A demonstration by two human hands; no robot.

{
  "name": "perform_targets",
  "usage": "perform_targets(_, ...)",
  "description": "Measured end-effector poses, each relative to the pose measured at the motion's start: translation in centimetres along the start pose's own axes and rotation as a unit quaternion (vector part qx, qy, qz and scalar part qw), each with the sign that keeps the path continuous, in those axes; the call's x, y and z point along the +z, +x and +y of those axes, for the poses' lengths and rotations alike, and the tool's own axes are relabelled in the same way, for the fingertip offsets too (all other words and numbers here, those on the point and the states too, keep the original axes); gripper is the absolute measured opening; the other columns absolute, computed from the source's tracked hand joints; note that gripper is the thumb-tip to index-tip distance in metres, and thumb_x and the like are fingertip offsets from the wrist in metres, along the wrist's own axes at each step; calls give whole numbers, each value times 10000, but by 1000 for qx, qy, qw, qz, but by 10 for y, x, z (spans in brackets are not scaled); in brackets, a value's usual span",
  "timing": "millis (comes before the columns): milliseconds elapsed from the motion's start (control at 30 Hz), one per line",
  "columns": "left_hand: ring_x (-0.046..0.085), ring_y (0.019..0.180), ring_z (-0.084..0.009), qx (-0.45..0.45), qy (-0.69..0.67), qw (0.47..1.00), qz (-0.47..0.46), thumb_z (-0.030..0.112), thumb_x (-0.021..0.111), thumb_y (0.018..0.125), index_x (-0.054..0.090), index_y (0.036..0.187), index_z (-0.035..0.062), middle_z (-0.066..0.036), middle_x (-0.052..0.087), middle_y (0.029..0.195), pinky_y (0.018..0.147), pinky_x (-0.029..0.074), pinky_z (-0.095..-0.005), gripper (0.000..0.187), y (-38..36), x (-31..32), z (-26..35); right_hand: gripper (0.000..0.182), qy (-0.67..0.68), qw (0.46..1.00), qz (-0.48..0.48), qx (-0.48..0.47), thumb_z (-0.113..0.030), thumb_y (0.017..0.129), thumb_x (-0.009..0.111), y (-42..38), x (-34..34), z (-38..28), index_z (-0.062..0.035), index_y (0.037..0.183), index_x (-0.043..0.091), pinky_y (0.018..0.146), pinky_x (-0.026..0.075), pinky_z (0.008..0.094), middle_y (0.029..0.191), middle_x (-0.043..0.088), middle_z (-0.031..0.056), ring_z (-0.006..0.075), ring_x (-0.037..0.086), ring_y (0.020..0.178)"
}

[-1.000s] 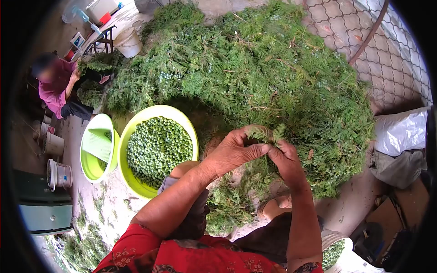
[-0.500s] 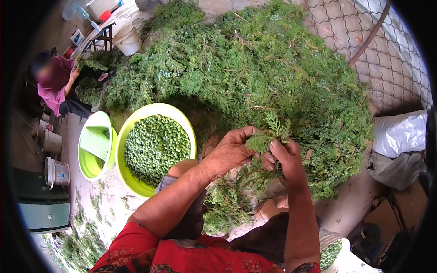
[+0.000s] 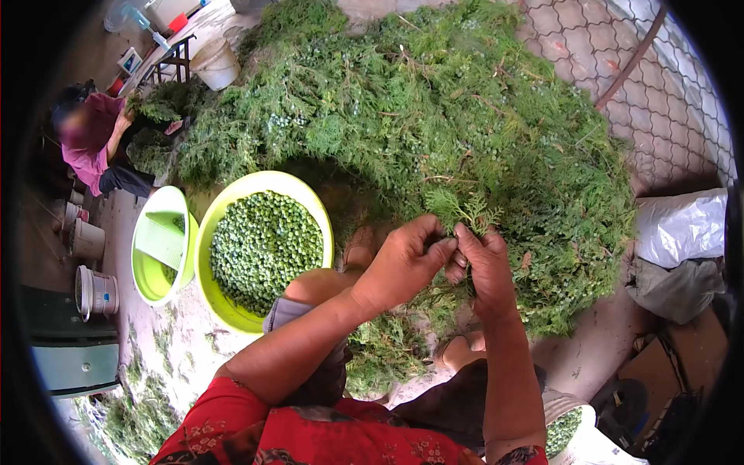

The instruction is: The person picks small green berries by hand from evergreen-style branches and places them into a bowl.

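Observation:
Between thumb and fingers, my right hand (image 3: 488,267) holds a green conifer sprig (image 3: 479,215), its feathery tips pointing up and away from me. My left hand (image 3: 407,260) is closed in a pinch right beside the sprig's base, its thumb against the forefinger; what lies between those fingertips is too small to make out. Beyond both hands spreads a big heap of cut conifer branches (image 3: 434,116) dotted with pale green-blue cones. Left of my forearm stands a yellow-green tub (image 3: 327,232) filled with small round green cones (image 3: 267,252).
A second green basin (image 3: 143,287) with a perforated tray stands left of the tub. Another person (image 3: 97,139) sits at the far left, holding branches. A white bucket (image 3: 217,66) is behind the heap. A white sack (image 3: 682,229) lies right; an open sack (image 3: 566,430) of green cones is near my right elbow.
My left hand has turned and its thumb has come over to pinch against the forefinger. The sprig has shifted slightly in my right hand, with its tips leaning more to the right.

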State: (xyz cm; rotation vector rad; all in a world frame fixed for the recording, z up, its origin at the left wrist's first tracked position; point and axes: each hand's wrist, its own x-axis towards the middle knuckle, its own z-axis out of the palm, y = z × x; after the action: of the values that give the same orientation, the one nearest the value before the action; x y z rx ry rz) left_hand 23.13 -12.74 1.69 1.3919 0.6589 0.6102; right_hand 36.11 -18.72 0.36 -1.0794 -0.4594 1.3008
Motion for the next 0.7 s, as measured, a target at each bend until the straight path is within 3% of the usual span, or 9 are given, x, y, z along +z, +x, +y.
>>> perform_targets(33,421,595,-7,67,159,984,37,155,581,878,530,835,68,21,525,684,500,346,-171,110,0,0,-4,115,-11,1000,13,-3,-173,874,585,0,0,1,-68,899,545,442,369,215,655,507,-22,57,450,533)
perform_targets(167,410,547,-8,61,88,990,91,157,561,882,533,780,89,47,483,634,465,332,-168,126,7,-7,-19,96,33,999,18,-8,-165,871,587,0,15,0,-82,892,545,441,367,218,661,500,-27,52,440,531)
perform_targets(233,350,477,-14,-64,-61,992,87,177,496,913,525,816,99,67,426,614,397,275,-168,128,15,-38,-33,133,99,995,22,13,-141,868,580,-1,20,0,-82,779,501,397,290,234,543,409,-26,65,351,426)
perform_targets(300,339,454,-60,-120,-490,854,124,149,464,915,514,846,90,37,410,611,371,274,-197,103,15,-92,-13,113,117,993,8,1,-165,877,568,-3,19,-10,-89,803,528,391,266,236,516,371,-47,58,321,407)
perform_targets(433,364,468,-27,-46,-243,929,276,203,524,862,530,941,83,31,485,677,386,278,-172,144,-21,-174,26,162,204,976,-79,-14,-262,915,507,0,-3,-26,-108,886,550,416,255,242,490,311,-71,61,272,380)
perform_targets(500,536,601,-120,-154,153,887,407,170,559,783,540,1078,75,-59,585,839,502,432,-249,311,-40,-214,25,228,278,957,-86,-10,-302,943,434,0,-3,-29,-105,898,539,432,258,254,487,301,-67,63,249,371)
perform_targets(567,602,837,-264,-168,782,496,338,137,572,719,555,1124,83,-154,591,1006,698,489,-340,409,-71,-250,-18,270,288,953,-93,-12,-337,953,395,-1,-2,-29,-103,919,525,444,259,266,481,291,-66,66,239,364)
perform_targets(600,555,973,-372,-136,756,537,347,98,559,702,572,1088,52,-195,563,1087,819,466,-371,389,-74,-237,-9,265,295,947,-121,-20,-333,954,391,0,-3,-29,-100,921,513,441,258,272,481,292,-67,69,241,363)
perform_targets(700,609,739,-235,-45,385,899,203,135,547,816,590,1016,-33,-157,645,834,708,485,-325,265,-57,-156,28,272,324,931,-163,-30,-337,958,374,3,-4,-24,-92,926,489,438,257,281,478,290,-67,74,241,360)
